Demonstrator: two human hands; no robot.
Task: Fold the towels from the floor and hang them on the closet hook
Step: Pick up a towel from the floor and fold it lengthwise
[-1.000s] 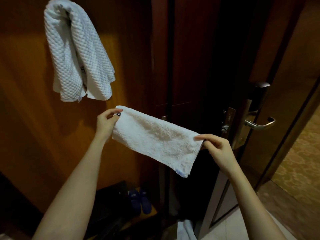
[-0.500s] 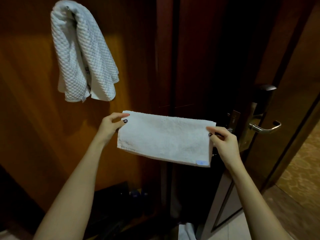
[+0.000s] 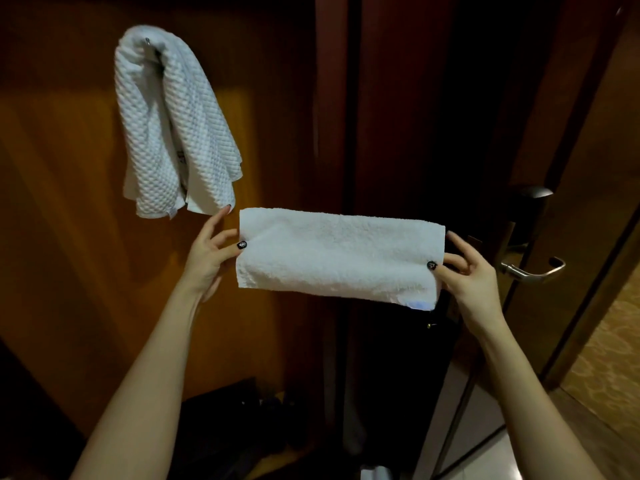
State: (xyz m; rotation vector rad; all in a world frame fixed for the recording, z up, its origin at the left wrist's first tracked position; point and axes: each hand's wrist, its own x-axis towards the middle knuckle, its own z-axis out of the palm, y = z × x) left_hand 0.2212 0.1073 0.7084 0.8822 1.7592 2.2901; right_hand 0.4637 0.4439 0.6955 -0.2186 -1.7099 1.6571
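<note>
So the small towel [image 3: 336, 258] is folded into a long flat strip and held up in the air, pretty much level, in front of the dark gap between the closet panel [image 3: 69, 220] and the door [image 3: 588, 168]. Left hand [image 3: 207, 259] pinches the left end, thumb on the front and the other fingers behind it. One of those fingers sticks up and nearly reaches the bottom corner of the waffle towel [image 3: 173, 126]. Right hand [image 3: 471, 277] has the right end the same way, thumb on the front and fingers curled behind. There's a little blue tag [image 3: 417, 304] at the strip's lower right corner.

The waffle towel is already draped over the hook [image 3: 148, 40] on the panel, hanging up and to the left of the strip, not touching it. The door handle [image 3: 533, 270] is just right of the right hand. Something white [image 3: 375, 472] pokes in at the bottom edge down on the floor, can't tell what it is.
</note>
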